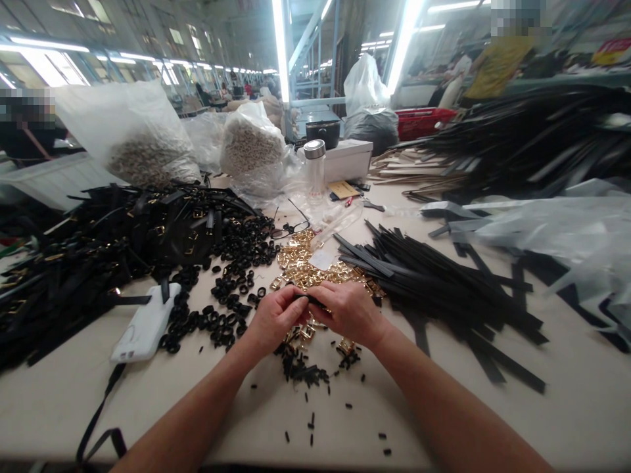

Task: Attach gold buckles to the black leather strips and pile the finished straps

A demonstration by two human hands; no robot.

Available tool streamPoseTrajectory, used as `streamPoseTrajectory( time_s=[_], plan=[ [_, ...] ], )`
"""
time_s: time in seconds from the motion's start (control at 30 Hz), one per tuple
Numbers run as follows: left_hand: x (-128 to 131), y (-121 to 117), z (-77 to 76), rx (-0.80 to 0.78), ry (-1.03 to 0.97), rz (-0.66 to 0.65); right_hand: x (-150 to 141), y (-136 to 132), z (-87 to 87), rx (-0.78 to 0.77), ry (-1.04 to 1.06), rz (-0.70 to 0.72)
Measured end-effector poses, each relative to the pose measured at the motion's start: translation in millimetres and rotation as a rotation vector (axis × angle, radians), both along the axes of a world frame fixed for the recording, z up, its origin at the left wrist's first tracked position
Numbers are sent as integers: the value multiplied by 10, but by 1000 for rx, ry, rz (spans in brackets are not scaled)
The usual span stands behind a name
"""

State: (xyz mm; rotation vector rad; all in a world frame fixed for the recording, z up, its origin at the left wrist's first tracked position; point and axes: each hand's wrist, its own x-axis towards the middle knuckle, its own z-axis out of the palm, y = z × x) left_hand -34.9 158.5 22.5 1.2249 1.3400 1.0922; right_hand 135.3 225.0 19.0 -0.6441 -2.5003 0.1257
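Observation:
My left hand (277,320) and my right hand (349,314) meet over the middle of the table, fingers pinched together. Between their fingertips runs a short dark piece, which looks like a black strap (309,297); most of it is hidden by the fingers. Right behind and under the hands spreads a heap of gold buckles (296,253). Small black strap loops (229,322) lie scattered to the left of my left hand. A fan of flat black straps (428,282) rests to the right of my right hand. Little black scraps (305,373) are strewn below the hands.
Black straps with gold buckles (162,226) are piled at left, beside a white power bank (146,325) with a black cord. Behind stand a glass bottle (315,172), a white box (350,159) and filled plastic bags (251,148). Plastic sheeting (582,240) covers straps at right.

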Motion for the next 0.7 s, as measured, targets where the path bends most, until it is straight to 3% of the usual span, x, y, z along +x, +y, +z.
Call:
streamPoseTrajectory(
  time_s=[0.7],
  plan=[
    [-20, -14, -67, 44, 163, -40, -6, 6, -20, -40, -44, -18]
  ],
)
